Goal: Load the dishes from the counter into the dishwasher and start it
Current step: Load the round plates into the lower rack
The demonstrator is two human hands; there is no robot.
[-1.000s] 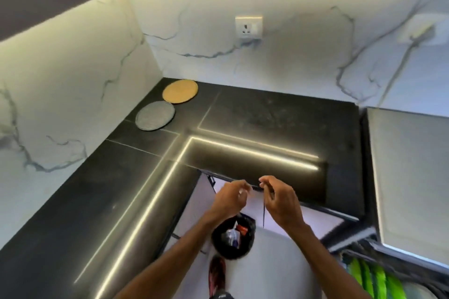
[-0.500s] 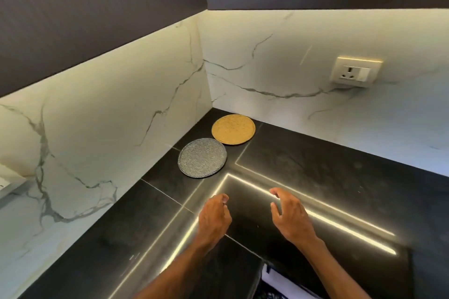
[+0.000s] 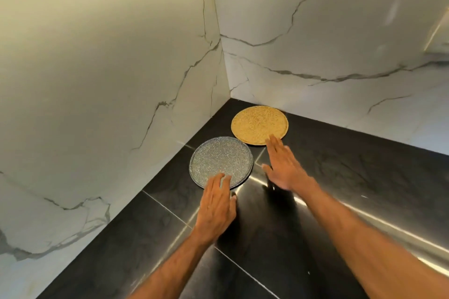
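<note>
Two flat round plates lie in the corner of the black counter. The speckled grey plate is nearer and to the left. The speckled yellow plate sits behind it against the back wall. My left hand is stretched out flat, its fingertips over the near rim of the grey plate. My right hand is also flat with fingers straight, its fingertips at the near edge of the yellow plate. Neither hand holds anything. The dishwasher is out of view.
White marble walls close the corner on the left and behind the plates. A strip of light reflects across the counter at the right. A wall socket edge shows at far right.
The view has swung from the dishwasher to the counter corner. Both hands have reached forward from the counter's middle to the two plates, fingers now straightened.
</note>
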